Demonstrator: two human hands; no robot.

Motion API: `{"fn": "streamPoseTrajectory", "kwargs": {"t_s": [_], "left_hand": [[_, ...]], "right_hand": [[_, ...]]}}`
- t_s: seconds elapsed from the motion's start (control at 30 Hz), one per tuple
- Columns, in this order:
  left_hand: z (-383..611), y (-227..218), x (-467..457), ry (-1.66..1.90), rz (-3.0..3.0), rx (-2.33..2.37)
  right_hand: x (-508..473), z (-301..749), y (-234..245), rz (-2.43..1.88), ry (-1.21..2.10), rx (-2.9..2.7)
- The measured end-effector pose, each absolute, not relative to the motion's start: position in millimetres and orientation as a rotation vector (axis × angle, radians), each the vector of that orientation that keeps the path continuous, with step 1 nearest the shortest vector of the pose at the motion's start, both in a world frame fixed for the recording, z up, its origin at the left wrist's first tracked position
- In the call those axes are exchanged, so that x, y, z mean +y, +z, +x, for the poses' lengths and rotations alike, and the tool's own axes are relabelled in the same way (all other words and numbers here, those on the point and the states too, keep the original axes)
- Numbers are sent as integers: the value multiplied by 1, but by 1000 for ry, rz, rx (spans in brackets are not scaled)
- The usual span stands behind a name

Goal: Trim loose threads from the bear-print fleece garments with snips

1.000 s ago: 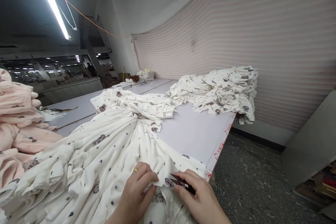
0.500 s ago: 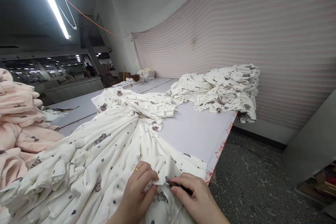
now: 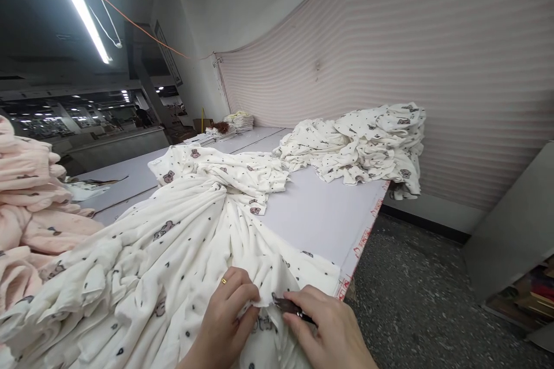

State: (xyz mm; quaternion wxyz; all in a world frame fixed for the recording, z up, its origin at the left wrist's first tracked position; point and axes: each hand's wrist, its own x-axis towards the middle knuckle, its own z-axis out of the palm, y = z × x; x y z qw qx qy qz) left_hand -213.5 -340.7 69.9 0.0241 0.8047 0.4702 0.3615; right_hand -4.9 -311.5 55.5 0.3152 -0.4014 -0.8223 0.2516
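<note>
A white fleece garment (image 3: 203, 225) with small dark marks and brownish bear prints lies gathered across the near part of the table. My left hand (image 3: 231, 314) pinches its edge between thumb and fingers, with a ring on one finger. In my right hand (image 3: 324, 323) is a pair of dark thread snips (image 3: 292, 308), held between thumb and forefinger. The tips of the snips point left, close beside the pinched edge. Whether the blades touch the cloth I cannot tell.
Pink fleece garments (image 3: 34, 202) are heaped at the left. More white printed garments (image 3: 359, 141) pile up at the table's far right and hang over its edge. Small folded stacks (image 3: 238, 122) stand at the back. Right of the table (image 3: 303, 213) is speckled floor (image 3: 402, 288).
The snips show more plainly now, with their blades further apart. My left hand keeps its pinch on the garment's edge. The view has shifted slightly.
</note>
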Motion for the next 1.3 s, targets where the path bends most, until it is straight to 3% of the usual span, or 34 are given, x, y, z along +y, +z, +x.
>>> {"fn": "streamPoseTrajectory", "kwargs": {"t_s": [0.3, 0.73, 1.3], "left_hand": [[-213, 67, -342, 1075, 2521, 1365], [-214, 66, -346, 1087, 2424, 1383], [-210, 71, -349, 1124, 2477, 1390]], "right_hand": [[-318, -16, 52, -1184, 556, -2191], [-309, -16, 44, -1011, 1076, -1846], [-323, -12, 59, -1189, 597, -2224]]}}
